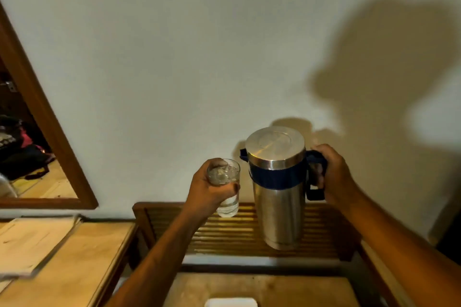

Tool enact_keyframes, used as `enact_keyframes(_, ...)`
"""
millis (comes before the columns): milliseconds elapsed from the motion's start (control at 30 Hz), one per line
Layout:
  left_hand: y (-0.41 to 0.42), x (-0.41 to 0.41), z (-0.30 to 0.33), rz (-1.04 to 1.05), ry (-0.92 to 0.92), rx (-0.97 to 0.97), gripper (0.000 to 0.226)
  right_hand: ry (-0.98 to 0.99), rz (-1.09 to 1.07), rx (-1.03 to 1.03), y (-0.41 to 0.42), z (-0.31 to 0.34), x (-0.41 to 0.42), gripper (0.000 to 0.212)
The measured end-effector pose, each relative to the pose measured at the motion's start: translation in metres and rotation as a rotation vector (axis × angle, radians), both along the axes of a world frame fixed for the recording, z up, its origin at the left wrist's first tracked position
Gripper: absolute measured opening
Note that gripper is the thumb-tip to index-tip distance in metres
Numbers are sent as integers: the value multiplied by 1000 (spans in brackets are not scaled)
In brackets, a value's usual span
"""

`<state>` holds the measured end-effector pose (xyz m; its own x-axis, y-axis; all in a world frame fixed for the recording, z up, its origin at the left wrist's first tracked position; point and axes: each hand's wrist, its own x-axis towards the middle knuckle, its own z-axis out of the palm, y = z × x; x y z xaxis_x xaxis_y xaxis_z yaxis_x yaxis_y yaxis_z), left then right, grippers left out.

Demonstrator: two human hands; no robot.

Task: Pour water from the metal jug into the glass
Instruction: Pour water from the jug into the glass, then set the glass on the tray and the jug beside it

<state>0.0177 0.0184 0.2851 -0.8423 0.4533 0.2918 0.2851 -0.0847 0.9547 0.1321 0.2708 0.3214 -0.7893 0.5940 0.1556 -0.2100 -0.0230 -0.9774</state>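
Note:
A steel jug with a dark blue band, spout and handle is held upright above the slatted wooden rack. My right hand grips its handle on the right side. To its left, my left hand is wrapped around a clear glass that holds water, raised a little above the rack. The jug's blue spout points toward the glass rim, and the two are close but apart. The jug's lid is on.
A white wall stands directly behind. A wood-framed mirror hangs at the left. A wooden table with a stack of papers sits at lower left. A white object lies on the wooden surface at the bottom edge.

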Motion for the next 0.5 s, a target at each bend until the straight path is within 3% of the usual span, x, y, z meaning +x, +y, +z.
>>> enact_keyframes(133,1,3,-87,0,-164,-92,60,-77,-110,-238,0,-96,8,38)
enact_keyframes(267,0,15,-191,68,-284,-196,65,-162,-165,-400,0,-213,16,53)
enact_keyframes(500,7,33,-363,146,-347,-404,69,-318,-234,-384,4,-381,36,35)
